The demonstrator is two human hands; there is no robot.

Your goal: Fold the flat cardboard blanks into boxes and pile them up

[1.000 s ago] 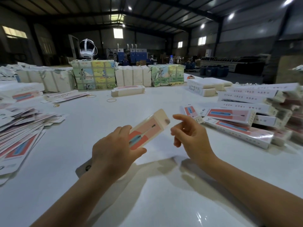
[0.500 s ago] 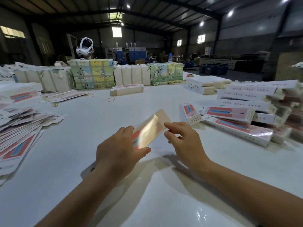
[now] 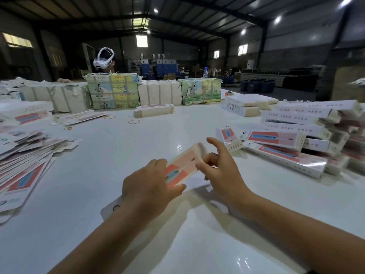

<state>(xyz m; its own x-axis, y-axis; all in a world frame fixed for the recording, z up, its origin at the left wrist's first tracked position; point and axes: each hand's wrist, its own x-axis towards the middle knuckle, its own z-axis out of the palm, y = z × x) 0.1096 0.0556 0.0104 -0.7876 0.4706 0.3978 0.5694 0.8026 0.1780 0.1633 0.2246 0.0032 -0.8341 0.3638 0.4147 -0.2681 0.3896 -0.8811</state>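
A long pink and blue cardboard blank [image 3: 182, 168] is held just above the white table [image 3: 118, 147], slanting from lower left to upper right. My left hand [image 3: 150, 186] grips its middle, thumb underneath. My right hand [image 3: 221, 171] pinches the blank's far end, index finger raised. The blank's near end [image 3: 112, 208] sticks out below my left wrist. A fanned heap of flat blanks [image 3: 23, 163] lies at the left. Folded boxes [image 3: 292, 147] are piled at the right.
Wrapped bundles [image 3: 112, 93] line the table's far side, with a small stack of blanks [image 3: 154, 110] and rubber bands [image 3: 134, 121] in front. White boxes [image 3: 243, 107] sit at the back right. A person with a white headset [image 3: 103, 60] is behind the bundles.
My right hand has come in from open air and taken hold of the blank's far end. The blank has dropped slightly lower. The person behind the bundles has risen into view.
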